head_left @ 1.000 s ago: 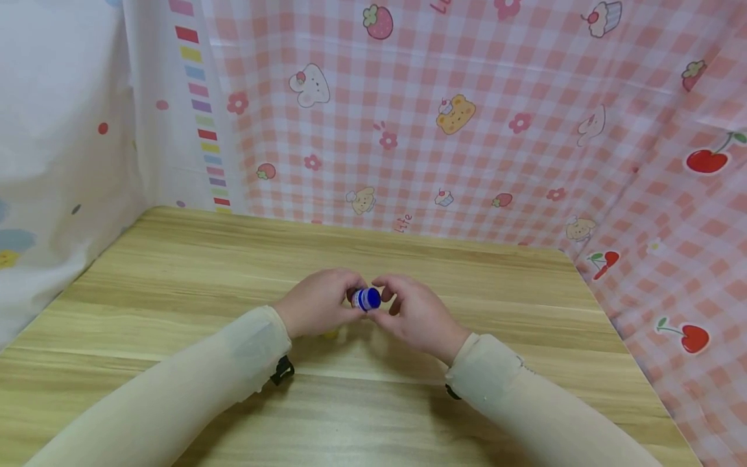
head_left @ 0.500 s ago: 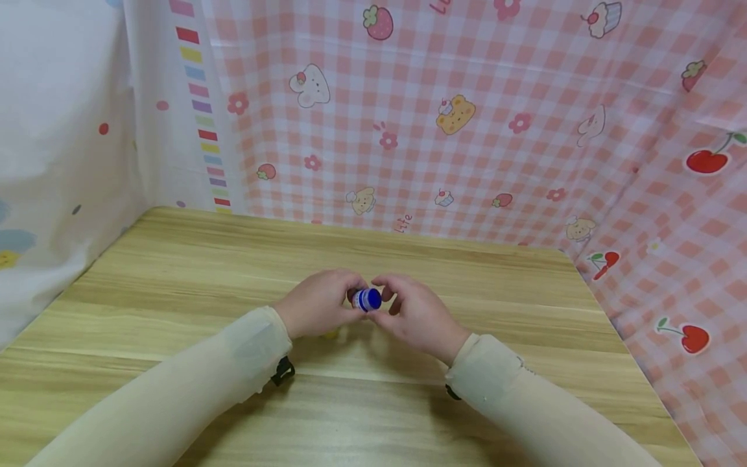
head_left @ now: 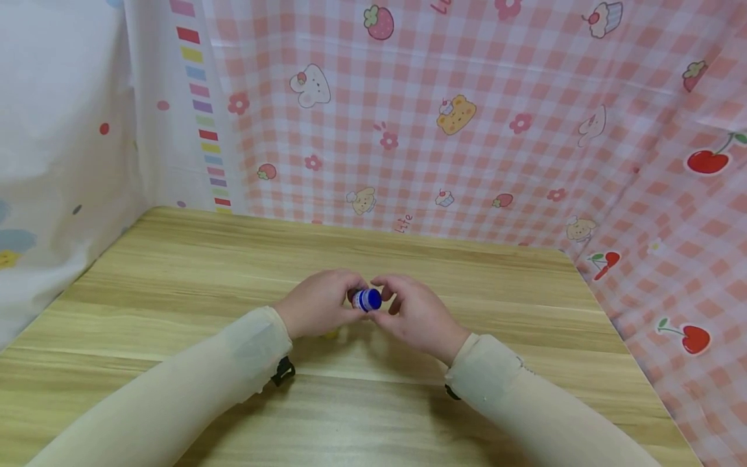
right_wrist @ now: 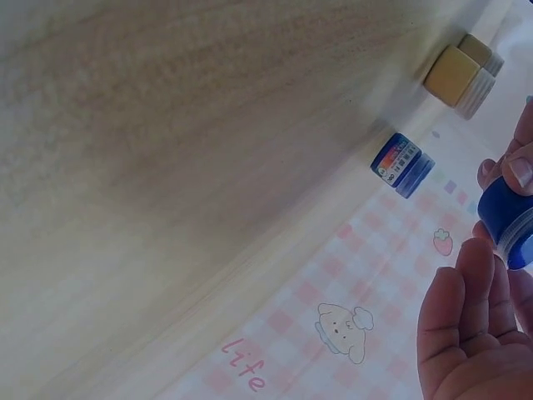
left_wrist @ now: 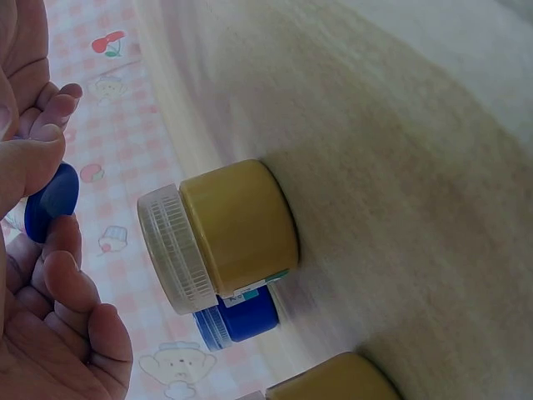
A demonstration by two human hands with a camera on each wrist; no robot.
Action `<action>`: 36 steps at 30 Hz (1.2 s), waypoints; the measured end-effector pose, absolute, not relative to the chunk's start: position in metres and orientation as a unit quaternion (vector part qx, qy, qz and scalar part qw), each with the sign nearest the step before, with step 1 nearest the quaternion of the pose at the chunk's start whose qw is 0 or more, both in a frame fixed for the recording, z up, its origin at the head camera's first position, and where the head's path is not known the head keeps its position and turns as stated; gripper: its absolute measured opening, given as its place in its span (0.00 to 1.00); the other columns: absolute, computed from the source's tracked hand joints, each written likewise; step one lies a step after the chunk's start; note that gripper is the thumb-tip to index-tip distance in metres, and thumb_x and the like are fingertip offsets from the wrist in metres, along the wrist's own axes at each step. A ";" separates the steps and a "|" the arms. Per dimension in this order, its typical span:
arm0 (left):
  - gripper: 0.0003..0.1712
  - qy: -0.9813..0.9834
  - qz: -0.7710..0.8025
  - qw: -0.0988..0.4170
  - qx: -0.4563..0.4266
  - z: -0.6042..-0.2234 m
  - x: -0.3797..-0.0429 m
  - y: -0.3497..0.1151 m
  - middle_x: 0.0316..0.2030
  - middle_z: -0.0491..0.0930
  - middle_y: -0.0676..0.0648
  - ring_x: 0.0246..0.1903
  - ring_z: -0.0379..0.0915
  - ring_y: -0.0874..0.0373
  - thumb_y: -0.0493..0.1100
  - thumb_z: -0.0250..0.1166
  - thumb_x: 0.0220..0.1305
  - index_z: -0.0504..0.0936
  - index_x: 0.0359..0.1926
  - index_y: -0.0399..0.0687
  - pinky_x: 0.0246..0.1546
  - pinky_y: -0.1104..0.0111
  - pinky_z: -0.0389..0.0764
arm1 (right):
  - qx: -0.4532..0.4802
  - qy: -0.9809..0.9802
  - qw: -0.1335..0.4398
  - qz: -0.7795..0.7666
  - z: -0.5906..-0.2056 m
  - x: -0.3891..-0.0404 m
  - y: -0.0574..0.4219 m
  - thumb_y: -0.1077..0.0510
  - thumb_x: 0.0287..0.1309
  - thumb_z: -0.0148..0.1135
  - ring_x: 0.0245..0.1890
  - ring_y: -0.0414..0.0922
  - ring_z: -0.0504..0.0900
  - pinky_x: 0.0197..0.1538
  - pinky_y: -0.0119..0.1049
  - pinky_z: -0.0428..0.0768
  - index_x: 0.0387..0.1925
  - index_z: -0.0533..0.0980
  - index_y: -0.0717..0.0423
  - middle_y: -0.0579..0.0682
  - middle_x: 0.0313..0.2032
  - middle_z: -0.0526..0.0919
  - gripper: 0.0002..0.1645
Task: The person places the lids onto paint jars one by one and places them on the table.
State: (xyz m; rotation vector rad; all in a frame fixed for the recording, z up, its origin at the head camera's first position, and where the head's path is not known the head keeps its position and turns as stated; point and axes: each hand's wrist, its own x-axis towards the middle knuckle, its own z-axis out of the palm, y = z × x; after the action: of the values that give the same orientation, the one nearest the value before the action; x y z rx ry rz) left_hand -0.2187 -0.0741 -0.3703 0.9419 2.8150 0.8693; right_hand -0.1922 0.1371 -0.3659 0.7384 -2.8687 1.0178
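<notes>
A small blue paint jar [head_left: 367, 299] is held tilted above the table, between my two hands. My left hand [head_left: 322, 303] grips its left part, with the thumb on the near side. My right hand [head_left: 415, 318] curves round the jar's right end, thumb along the lower edge and index fingertip at the upper edge. In the left wrist view, the jar's round blue face [left_wrist: 54, 202] shows between thumb and finger. The right wrist view has the jar [right_wrist: 506, 212] at the right edge, partly covered by fingers. Palms hide the rest of the grip.
On the wooden table [head_left: 496, 292] stand a yellow paint jar [left_wrist: 237, 229] with a translucent lid, another blue jar [left_wrist: 241, 318] behind it, and a further yellow jar [left_wrist: 337, 385]. Patterned cloth [head_left: 408, 130] encloses the back and sides.
</notes>
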 end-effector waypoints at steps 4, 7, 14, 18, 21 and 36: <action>0.13 0.909 0.281 0.025 0.305 -0.370 -0.219 -0.074 0.35 0.83 0.57 0.38 0.81 0.56 0.50 0.75 0.66 0.86 0.46 0.50 0.43 0.63 0.80 | 0.242 -0.912 0.003 0.331 -0.367 -0.193 0.137 0.57 0.63 0.75 0.32 0.39 0.81 0.37 0.33 0.81 0.58 0.80 0.52 0.48 0.41 0.83 0.22; 0.12 0.909 0.282 0.026 0.306 -0.370 -0.219 -0.074 0.35 0.83 0.57 0.37 0.80 0.57 0.50 0.75 0.66 0.86 0.46 0.51 0.43 0.63 0.79 | 0.244 -0.912 0.007 0.331 -0.367 -0.193 0.137 0.56 0.64 0.74 0.31 0.39 0.80 0.36 0.33 0.80 0.53 0.81 0.51 0.49 0.41 0.83 0.18; 0.12 0.909 0.286 0.030 0.303 -0.372 -0.220 -0.076 0.35 0.83 0.58 0.35 0.77 0.62 0.51 0.74 0.67 0.86 0.46 0.52 0.42 0.64 0.79 | 0.239 -0.912 0.001 0.332 -0.368 -0.193 0.138 0.54 0.64 0.75 0.31 0.39 0.80 0.35 0.33 0.80 0.60 0.79 0.54 0.54 0.44 0.84 0.26; 0.13 0.909 0.282 0.025 0.307 -0.371 -0.220 -0.076 0.35 0.83 0.58 0.34 0.77 0.62 0.51 0.74 0.67 0.86 0.46 0.52 0.42 0.65 0.79 | 0.241 -0.910 0.001 0.337 -0.367 -0.193 0.138 0.55 0.64 0.74 0.31 0.39 0.81 0.35 0.33 0.81 0.58 0.80 0.51 0.52 0.43 0.84 0.23; 0.12 0.909 0.279 0.025 0.308 -0.371 -0.220 -0.076 0.35 0.83 0.58 0.35 0.77 0.62 0.50 0.74 0.67 0.86 0.46 0.52 0.41 0.65 0.79 | 0.243 -0.911 0.004 0.334 -0.367 -0.193 0.138 0.55 0.65 0.74 0.31 0.40 0.80 0.35 0.34 0.81 0.54 0.81 0.50 0.52 0.42 0.84 0.18; 0.11 0.910 0.277 0.024 0.309 -0.370 -0.220 -0.076 0.36 0.83 0.57 0.37 0.79 0.59 0.50 0.75 0.66 0.86 0.45 0.52 0.43 0.64 0.80 | 0.238 -0.914 0.000 0.329 -0.367 -0.193 0.138 0.56 0.64 0.74 0.32 0.40 0.80 0.36 0.34 0.81 0.54 0.81 0.50 0.53 0.43 0.84 0.18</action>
State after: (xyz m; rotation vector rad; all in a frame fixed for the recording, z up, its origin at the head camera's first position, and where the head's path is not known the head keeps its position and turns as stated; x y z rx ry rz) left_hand -0.2198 -0.0760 -0.3701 0.9571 2.8153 0.8558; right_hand -0.1926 0.1385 -0.3666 0.7486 -2.8704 1.0334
